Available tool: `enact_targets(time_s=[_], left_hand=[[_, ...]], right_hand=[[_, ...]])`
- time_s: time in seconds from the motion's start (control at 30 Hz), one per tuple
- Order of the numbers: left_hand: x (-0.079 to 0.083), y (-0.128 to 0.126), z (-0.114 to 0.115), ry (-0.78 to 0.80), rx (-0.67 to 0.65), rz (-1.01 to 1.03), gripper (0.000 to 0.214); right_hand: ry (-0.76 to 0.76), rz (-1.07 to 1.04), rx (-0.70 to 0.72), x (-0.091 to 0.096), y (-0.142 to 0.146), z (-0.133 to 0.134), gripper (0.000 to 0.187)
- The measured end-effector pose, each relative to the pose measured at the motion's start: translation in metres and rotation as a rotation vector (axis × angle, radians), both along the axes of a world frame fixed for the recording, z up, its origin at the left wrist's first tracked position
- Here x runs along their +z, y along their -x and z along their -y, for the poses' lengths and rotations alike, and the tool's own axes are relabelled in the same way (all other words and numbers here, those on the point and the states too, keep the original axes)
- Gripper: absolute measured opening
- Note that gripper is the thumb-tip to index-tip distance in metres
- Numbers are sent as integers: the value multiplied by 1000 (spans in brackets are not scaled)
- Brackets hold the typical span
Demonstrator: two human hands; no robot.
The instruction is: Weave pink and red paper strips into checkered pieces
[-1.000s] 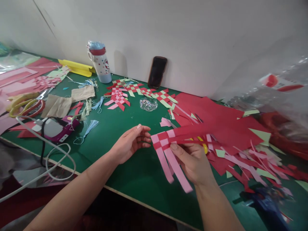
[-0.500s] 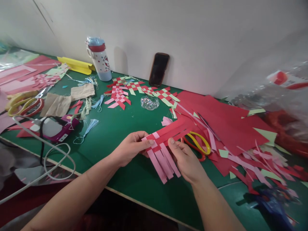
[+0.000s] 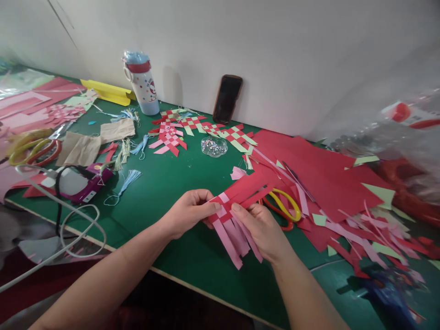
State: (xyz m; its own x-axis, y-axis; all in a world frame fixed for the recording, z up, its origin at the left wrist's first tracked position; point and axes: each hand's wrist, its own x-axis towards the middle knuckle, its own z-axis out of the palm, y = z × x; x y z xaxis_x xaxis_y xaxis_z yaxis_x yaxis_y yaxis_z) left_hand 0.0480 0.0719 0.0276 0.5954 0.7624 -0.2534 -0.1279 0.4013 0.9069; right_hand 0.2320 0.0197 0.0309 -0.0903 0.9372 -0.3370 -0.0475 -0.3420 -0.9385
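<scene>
Near the frame's middle, both hands, left hand (image 3: 187,211) and right hand (image 3: 263,229), pinch the thin, floppy, easily torn paper weave (image 3: 233,208) at its woven corner.

Single view from the camera on my head, facing forward and down across the green table (image 3: 172,183) toward the white wall (image 3: 292,55) filling the upper frame. My forearms enter from the bottom edge; my hands sit close, at lower centre. The table's near edge crosses the lower left.
</scene>
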Motion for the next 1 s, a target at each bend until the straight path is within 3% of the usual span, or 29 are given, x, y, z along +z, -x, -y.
enact_targets(time_s=[0.13, 0.37, 0.67, 0.87, 1.0], left_hand=[[-2, 0, 0, 2, -35, 17, 33], [-6, -1, -1, -57, 9, -44, 33], [-7, -3, 0, -149, -53, -170, 30], [-5, -3, 1, -163, -79, -177, 32], [-7, -2, 0, -167, -83, -171, 35]], right_hand=[[-6, -76, -74, 1, 3, 0, 29], [-64, 150, -11, 6, 7, 1, 31], [-167, 154, -159, -8, 9, 2, 26], [-186, 212, -126, -6, 9, 2, 23], [-171, 238, -33, -2, 6, 1, 27]])
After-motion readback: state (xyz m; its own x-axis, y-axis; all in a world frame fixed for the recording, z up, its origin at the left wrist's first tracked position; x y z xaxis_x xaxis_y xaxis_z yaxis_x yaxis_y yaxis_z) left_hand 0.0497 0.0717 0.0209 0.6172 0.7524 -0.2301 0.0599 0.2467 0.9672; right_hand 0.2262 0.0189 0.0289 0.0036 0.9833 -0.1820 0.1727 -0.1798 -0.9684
